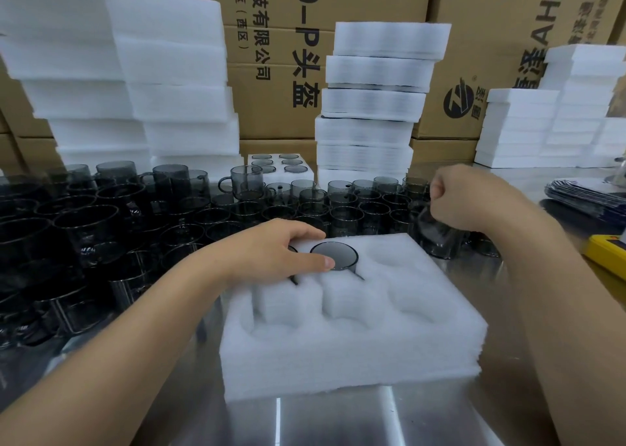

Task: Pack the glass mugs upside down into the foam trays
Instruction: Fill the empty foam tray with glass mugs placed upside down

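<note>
A white foam tray (pixel 355 347) with six round pockets lies on the steel table in front of me. Two smoky glass mugs sit upside down in its far row; the middle one (pixel 335 255) shows its round base. My left hand (pixel 281 252) lies flat over the far-left pocket, its thumb touching the middle mug's base. My right hand (pixel 454 201) grips a blurred smoky mug (pixel 437 235) by its handle, just beyond the tray's far right corner. Many loose mugs (pixel 142 215) stand crowded behind and to the left.
Stacks of foam trays (pixel 369 107) rise at the back, against cardboard boxes (pixel 271 56). One filled tray (pixel 279 166) lies behind the mugs. A yellow object (pixel 606 252) and dark flat packets (pixel 586 191) are at the right. Bare steel tabletop (pixel 321 422) lies nearest me.
</note>
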Available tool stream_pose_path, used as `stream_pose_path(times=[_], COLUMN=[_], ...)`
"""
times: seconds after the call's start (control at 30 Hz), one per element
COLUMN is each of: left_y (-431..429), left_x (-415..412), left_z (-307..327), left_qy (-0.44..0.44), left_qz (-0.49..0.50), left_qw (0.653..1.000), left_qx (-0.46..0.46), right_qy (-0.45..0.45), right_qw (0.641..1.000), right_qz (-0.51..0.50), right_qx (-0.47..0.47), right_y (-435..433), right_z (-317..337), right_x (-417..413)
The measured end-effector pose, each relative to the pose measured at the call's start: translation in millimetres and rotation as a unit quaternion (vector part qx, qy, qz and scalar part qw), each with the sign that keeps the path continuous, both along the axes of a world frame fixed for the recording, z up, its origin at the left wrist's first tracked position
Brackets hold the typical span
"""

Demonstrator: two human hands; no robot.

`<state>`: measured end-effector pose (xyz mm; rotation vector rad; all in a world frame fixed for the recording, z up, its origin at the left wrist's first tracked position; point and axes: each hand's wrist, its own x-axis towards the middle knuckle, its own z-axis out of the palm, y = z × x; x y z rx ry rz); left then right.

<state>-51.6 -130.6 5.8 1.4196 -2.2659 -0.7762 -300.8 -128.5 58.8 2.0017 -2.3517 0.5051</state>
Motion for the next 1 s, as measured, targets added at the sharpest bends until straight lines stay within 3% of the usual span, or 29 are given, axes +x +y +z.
stream_pose_path(times=[0.1,0.2,0.37,0.5,0.6,0.73,0.83,1.0], left_y=[1,4,5,-1,-1,-1,-1,-3], left_x=[-1,-4,-6,-5,-8,-20,-20,-15], left_z=[-2,-3,-4,-4,-1,2,2,0], left_qy=[0.006,0.020,0.018,0.001,0.162,0.389,0.442,0.443], left_qz=[0.001,0.012,0.030,0.047,0.055,0.084,0.098,0.068], left_qw=[1.000,1.000,0.999,0.992,0.978,0.917,0.891,0.893], left_qx=[0.011,0.010,-0.009,-0.119,-0.119,-0.019,0.024,0.047], right_qy=[-0.045,-0.128,-0.183,-0.218,-0.217,-0.228,-0.242,-0.245], right_qw=[0.990,0.969,0.936,0.912,0.896,0.881,0.871,0.872], right_qz=[0.029,0.081,0.198,0.274,0.299,0.327,0.356,0.360], right_qx=[-0.127,-0.194,-0.226,-0.214,-0.246,-0.256,-0.235,-0.225], right_y=[1,-2,2,5,6,6,7,7], right_z=[-2,-6,-17,-29,-34,-36,-38,-39], right_x=[6,12,38,56,62,65,66,67])
